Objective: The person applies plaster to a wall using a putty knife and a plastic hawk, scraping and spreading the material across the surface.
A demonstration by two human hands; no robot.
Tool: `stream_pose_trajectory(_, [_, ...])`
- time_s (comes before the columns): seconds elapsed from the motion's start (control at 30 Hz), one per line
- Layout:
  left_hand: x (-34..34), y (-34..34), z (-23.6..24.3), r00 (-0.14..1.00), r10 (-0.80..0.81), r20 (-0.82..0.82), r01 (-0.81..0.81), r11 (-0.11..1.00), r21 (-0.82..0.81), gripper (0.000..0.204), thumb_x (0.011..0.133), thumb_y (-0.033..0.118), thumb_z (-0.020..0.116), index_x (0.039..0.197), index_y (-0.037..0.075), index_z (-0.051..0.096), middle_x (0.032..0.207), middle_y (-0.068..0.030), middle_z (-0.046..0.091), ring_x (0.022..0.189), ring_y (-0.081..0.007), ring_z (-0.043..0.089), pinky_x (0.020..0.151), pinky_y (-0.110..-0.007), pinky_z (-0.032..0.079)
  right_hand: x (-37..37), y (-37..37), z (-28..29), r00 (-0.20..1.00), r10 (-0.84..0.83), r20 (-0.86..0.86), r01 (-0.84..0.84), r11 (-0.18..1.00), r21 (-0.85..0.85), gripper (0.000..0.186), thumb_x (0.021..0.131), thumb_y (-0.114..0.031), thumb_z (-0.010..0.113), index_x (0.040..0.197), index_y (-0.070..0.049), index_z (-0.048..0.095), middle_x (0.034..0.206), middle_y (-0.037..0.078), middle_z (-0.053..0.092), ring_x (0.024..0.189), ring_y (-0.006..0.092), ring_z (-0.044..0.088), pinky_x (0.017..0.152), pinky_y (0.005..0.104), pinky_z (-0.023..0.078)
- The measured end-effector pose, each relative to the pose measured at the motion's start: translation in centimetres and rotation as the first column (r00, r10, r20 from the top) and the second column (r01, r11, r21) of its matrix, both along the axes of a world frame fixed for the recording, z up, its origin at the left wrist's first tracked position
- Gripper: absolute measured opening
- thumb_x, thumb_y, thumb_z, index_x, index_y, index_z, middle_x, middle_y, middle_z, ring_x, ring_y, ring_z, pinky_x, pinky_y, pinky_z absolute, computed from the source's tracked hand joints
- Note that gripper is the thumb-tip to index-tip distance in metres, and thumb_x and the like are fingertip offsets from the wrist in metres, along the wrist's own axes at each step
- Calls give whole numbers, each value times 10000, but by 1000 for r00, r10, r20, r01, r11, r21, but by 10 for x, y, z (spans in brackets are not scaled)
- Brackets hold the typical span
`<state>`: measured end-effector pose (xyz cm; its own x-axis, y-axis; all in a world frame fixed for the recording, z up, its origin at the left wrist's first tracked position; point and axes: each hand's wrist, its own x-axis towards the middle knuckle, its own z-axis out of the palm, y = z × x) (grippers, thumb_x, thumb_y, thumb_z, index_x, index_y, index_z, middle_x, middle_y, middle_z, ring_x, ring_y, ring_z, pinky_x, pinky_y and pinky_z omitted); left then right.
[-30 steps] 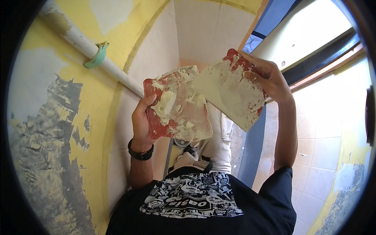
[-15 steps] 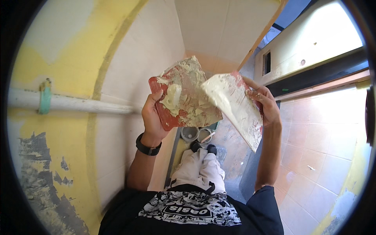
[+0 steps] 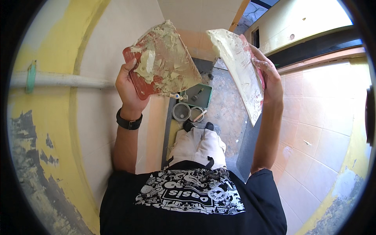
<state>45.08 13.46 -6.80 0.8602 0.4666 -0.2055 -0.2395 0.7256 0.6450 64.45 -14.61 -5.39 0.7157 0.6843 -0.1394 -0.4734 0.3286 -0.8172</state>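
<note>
Patchy yellow wall [image 3: 55, 107] with grey areas, white pipe [image 3: 56, 80], brightly lit pale tiles [image 3: 309, 117], stained floor [image 3: 224, 111].

I count two hands [image 3: 131, 88], two smeared red plates [image 3: 172, 58], one black wristband [image 3: 128, 123], two feet [image 3: 209, 126], two round buckets [image 3: 174, 116], one green-rimmed tray [image 3: 210, 98], one pale pipe [image 3: 58, 81] and one green clamp [image 3: 30, 78].

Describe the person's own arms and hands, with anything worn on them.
Short black sleeves leave both forearms bare. The left hand and right hand wear no gloves; a dark band circles the left wrist; pale smears mark the right hand.
</note>
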Motion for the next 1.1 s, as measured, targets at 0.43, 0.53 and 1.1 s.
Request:
stream_pose_trajectory(0.43, [6,0,24,994,-72,77,63,992,111,418,973,207,465,1362,55,478,1293,-85,598,1178,-246,583,1018,-449,469,-19,-39,22,977,-173,124,180,983,-47,661,832,-169,511,1416,120,398,1415,213,506,1290,256,517,1116,320,353])
stream_pose_trajectory(0.53, [7,-8,24,995,-44,88,41,999,30,392,973,200,469,1341,69,482,1287,-81,594,1157,-254,596,992,-455,492,-23,-53,22,968,-199,155,208,977,-43,667,825,-164,507,1411,133,394,1412,223,506,1290,267,517,1118,331,355])
stream_pose_trajectory(1.1, [7,-23,76,991,-98,93,91,992,85,267,953,190,487,1209,126,531,1127,-35,643,1022,-223,649,884,-442,551,-31,-127,55,887,-277,369,320,946,-58,605,829,-106,575,1376,121,450,1328,189,575,1204,228,579,1045,318,439])
